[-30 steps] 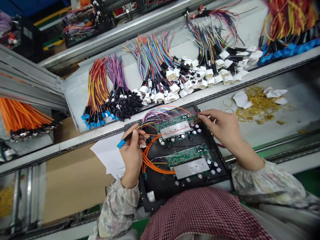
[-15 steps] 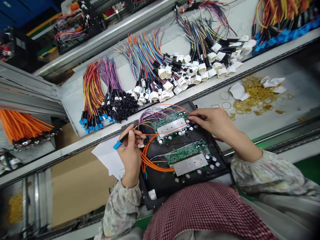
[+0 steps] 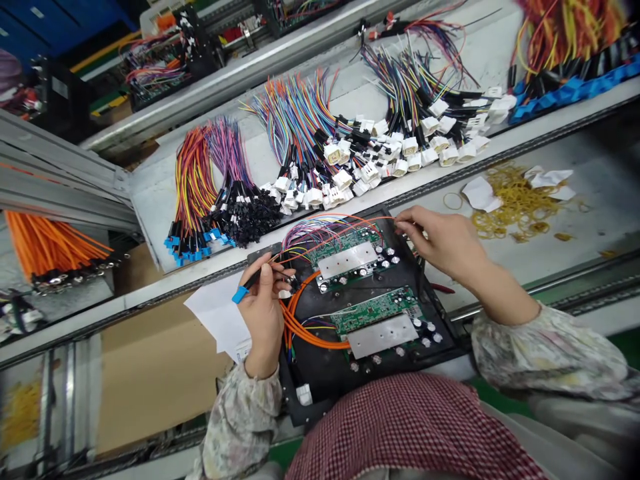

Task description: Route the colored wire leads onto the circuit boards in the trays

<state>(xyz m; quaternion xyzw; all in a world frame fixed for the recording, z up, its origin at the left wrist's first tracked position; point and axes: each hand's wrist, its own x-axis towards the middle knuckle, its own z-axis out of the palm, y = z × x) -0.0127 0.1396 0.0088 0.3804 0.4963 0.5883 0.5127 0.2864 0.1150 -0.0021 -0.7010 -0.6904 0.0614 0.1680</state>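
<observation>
In my left hand is a black-sleeved wire harness with a blue connector, gripped between thumb and fingers at the left edge of a black housing. My right hand pinches the end of a thin orange wire beyond the housing's upper right edge. That wire stretches leftward over the upper green circuit board, which carries a silver metal plate. Below it sits a second circuit board with a similar plate. Thick orange cables curve along the left of both boards.
Behind the housing, a shelf holds bundles of red-yellow wires, purple wires and harnesses with white connectors. Yellow rubber bands lie at right. Orange cables and brown cardboard are at left, near white paper.
My right hand has moved right, away from the upper board, drawing the orange wire out straighter. My left hand keeps its hold on the harness. The view has shifted slightly.
</observation>
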